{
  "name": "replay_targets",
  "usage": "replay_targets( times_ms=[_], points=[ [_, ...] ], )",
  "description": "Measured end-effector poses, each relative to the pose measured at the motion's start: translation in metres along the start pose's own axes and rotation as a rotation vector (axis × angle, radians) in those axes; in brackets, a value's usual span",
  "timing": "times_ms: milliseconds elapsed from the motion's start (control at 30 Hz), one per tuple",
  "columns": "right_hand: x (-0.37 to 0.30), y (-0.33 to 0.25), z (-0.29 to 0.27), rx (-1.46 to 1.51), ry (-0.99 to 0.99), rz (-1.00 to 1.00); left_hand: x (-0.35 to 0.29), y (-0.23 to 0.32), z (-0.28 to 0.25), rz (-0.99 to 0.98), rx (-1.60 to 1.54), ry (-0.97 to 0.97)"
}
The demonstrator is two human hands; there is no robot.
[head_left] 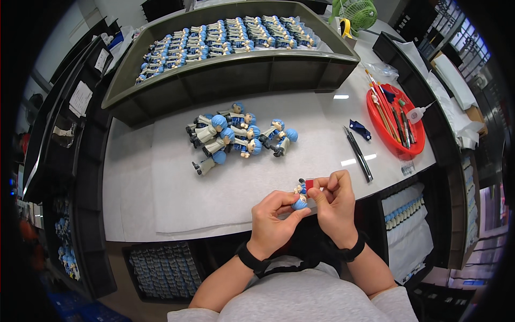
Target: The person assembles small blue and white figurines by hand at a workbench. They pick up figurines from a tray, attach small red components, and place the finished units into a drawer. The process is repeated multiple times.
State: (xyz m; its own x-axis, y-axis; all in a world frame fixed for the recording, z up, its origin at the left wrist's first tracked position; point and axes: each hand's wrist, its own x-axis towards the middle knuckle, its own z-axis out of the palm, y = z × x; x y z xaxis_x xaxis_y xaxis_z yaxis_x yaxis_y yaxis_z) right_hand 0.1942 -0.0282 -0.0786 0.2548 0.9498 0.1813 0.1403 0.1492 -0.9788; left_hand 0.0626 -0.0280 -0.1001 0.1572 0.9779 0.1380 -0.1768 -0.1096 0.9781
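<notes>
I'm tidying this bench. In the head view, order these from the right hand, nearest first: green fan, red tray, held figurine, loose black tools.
1. Figurine: just left of the right hand.
2. Black tools: ahead, slightly right.
3. Red tray: farther ahead, well to the right.
4. Green fan: farthest, at the view's top.

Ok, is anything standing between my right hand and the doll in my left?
Just the small red piece that your right hand pinches: it sits between that hand and the doll in your left hand. Nothing else visible is in the way.
</notes>
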Motion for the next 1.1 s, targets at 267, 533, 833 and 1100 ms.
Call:
replay_targets(
  times_ms=[267, 533, 833, 1100],
  points=[
    [-0.002, -0.005, 0.001, -0.156, -0.046, -0.058, -0.001, 0.004, -0.001, -0.037, -0.010, -0.005],
    [0.002, 0.004, -0.002, -0.172, -0.026, -0.099, -0.001, 0.002, 0.001, -0.032, 0.018, -0.011],
    [0.001, 0.000, -0.006, -0.139, 0.008, -0.041, 0.001, 0.004, 0.001, -0.060, -0.016, 0.003],
    [0.002, 0.000, 0.000, -0.199, -0.055, -0.082, 0.001, -0.002, 0.001, -0.094, -0.094, 0.028]
  ],
)
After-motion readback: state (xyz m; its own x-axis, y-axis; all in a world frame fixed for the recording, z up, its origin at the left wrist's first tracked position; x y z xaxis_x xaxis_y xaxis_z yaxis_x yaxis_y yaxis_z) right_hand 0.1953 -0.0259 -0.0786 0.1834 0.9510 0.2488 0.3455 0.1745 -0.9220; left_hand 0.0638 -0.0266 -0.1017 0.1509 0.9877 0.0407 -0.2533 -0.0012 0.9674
